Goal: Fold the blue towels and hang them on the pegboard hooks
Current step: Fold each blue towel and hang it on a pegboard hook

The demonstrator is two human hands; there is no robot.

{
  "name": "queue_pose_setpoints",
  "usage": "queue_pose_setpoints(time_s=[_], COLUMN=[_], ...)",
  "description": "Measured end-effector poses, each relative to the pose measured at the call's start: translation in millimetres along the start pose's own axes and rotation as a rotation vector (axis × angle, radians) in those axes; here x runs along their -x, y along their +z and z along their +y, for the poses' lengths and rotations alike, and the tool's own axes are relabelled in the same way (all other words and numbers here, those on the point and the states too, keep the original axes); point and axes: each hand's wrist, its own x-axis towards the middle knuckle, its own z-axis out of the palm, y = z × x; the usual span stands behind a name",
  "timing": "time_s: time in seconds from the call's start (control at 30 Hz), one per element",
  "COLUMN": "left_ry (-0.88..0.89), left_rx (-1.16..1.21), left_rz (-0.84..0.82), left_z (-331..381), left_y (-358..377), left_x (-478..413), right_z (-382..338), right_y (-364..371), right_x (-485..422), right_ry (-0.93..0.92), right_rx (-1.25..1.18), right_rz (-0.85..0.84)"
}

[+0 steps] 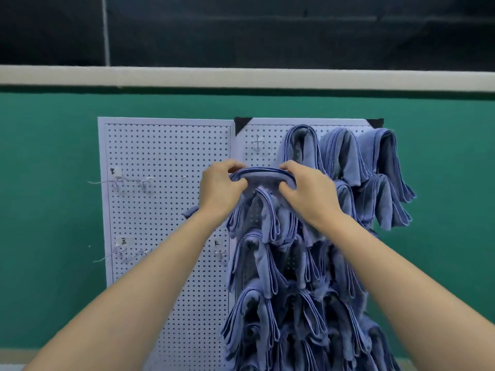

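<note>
I hold the folded blue towel [258, 174] as a short arched band between my hands, the left hand [222, 188] pinching one end and the right hand [308, 195] curling its fingers round the other, close to the white perforated pegboard [166, 156]. It looks light, soft and limp, layered cloth with stitched edges, so I judge a grip at both ends of the fold keeps the layers together. Below and right of my right hand the other towels [340, 153] hang in draped loops, and a bare wire hook [257, 144] sits just above both hands.
</note>
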Motion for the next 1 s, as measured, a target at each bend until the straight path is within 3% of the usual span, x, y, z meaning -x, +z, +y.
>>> queue_pose_setpoints(time_s=[0.23, 0.47, 0.67, 0.9, 1.0], left_ry=[0.128, -0.01, -0.075, -0.057, -0.123], left_rx=[0.124, 0.161, 0.131, 0.174, 0.132], left_rz=[0.209, 0.204, 0.123, 0.079, 0.055], left_z=[49.9, 25.9, -14.3, -48.5, -67.9], left_y=[-7.5, 28.6, 59.4, 72.6, 77.4], left_x=[-92.5, -141.3, -141.8, -105.2, -89.7], right_z=[-9.0, -0.2, 12.3, 13.5, 7.9], right_y=[-16.7, 27.0, 72.0, 94.9, 100.6], right_x=[-94.2, -146.6, -140.4, -106.7, -88.6], right_ry=[0.02, 0.242, 0.306, 0.334, 0.317], right_rx=[-0.067, -0.155, -0.146, -0.29, -0.031], right_rz=[0.231, 0.069, -0.009, 0.044, -0.029])
